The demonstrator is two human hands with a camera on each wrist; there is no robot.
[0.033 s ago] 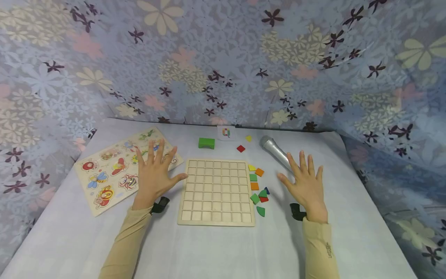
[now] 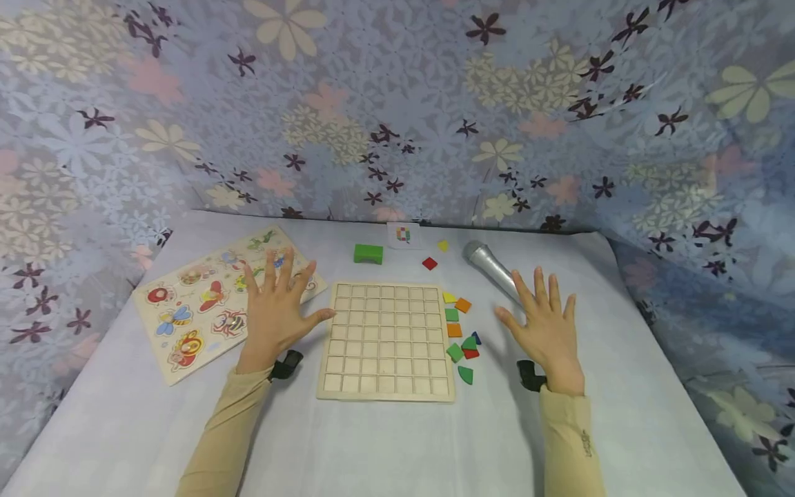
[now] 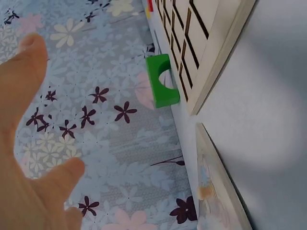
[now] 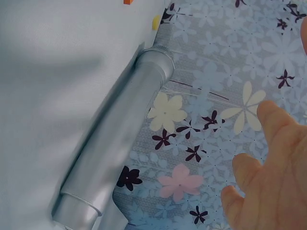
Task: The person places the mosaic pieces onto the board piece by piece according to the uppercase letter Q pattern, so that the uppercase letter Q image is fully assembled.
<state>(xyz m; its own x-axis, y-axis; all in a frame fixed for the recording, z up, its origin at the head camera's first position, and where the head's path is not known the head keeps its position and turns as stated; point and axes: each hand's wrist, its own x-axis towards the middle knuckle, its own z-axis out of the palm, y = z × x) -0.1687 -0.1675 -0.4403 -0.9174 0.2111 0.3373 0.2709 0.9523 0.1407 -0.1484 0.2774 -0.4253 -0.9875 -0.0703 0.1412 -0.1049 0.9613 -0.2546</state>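
Nothing visibly moved | left hand (image 2: 274, 319) spread over puzzle (image 2: 149, 313) | right hand (image 2: 548, 333) spread near microphone (image 2: 495, 269) | grid board (image 2: 386, 350) between

We've room over the near counter (image 2: 397, 449), between the sleeves (image 2: 223, 435). Microphone (image 2: 492, 266) blocks us ahead of the right hand (image 2: 548, 335); loose tiles (image 2: 455, 330) crowd right of the grid board (image 2: 386, 343).

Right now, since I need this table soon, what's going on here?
A person's left grip and right grip are spread above the table, holding nothing. The left is near the puzzle and grid, the right near the microphone. Several coloured pieces lie just right of the grid.
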